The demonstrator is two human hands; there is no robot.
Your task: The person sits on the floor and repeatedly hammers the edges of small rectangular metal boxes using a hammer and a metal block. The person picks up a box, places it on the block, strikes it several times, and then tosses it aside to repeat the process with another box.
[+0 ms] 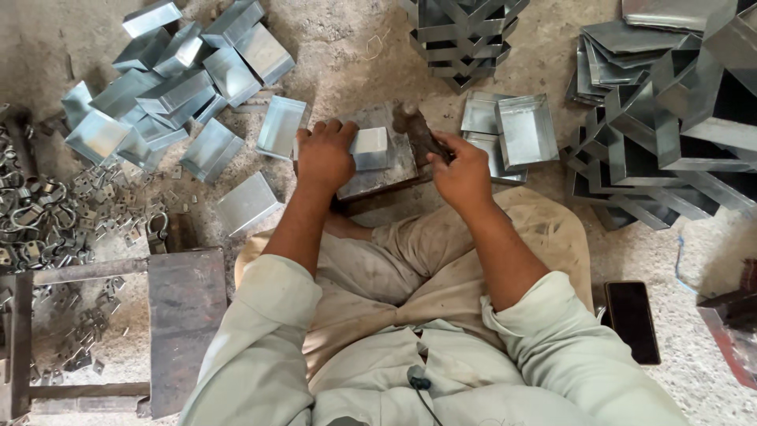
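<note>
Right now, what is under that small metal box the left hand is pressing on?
The small metal box rests on a flat steel block. The left hand covers its left end; the block's underside is hidden.

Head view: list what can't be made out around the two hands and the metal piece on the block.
- Left hand covers the left end of the small metal box; its fingers' grip is hidden.
- Right hand hides the hammer handle; the head is blurred.
- Steel block: its near side is hidden by the knees.
- Metal clips at left: too small to tell their shape.
- Folded sheet stack: cut off by the right edge.
</note>
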